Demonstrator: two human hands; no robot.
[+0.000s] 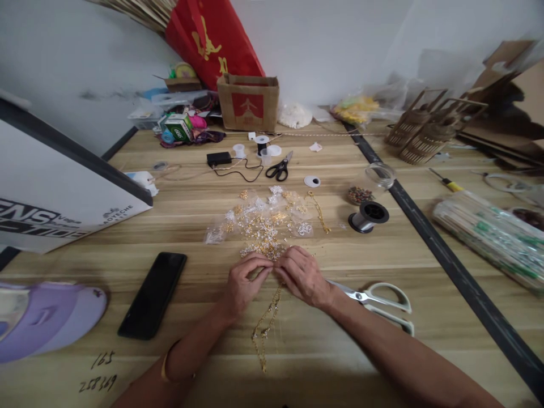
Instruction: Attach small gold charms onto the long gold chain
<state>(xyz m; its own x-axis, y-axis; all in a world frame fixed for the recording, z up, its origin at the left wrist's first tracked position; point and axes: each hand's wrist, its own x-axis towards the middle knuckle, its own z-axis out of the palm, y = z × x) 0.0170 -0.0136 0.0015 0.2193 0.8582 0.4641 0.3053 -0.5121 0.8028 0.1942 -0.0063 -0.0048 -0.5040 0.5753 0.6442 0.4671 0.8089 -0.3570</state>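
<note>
My left hand point(249, 279) is closed in a pinch, its thumb and index fingertips meeting close to my right fingertips. Whatever lies between them is too small to make out. My right hand point(302, 276) is closed too, fingers bent and pressed together. From beneath its fingers a gold chain with small clear beads point(264, 333) runs down over the tabletop in a loop. Just beyond both hands spreads a pile of gold and clear beads and charms point(266, 235), some in small plastic bags. White-handled scissors point(374, 303) lie partly behind my right forearm.
A black phone point(153, 296) lies left of my left forearm. Farther back are black scissors point(280, 167), a short gold chain point(318, 211), a wire spool point(368, 216) and a bead jar point(361, 194). A white box point(63, 187) and purple object point(55, 320) stand left; packaged sticks point(488, 238) lie right.
</note>
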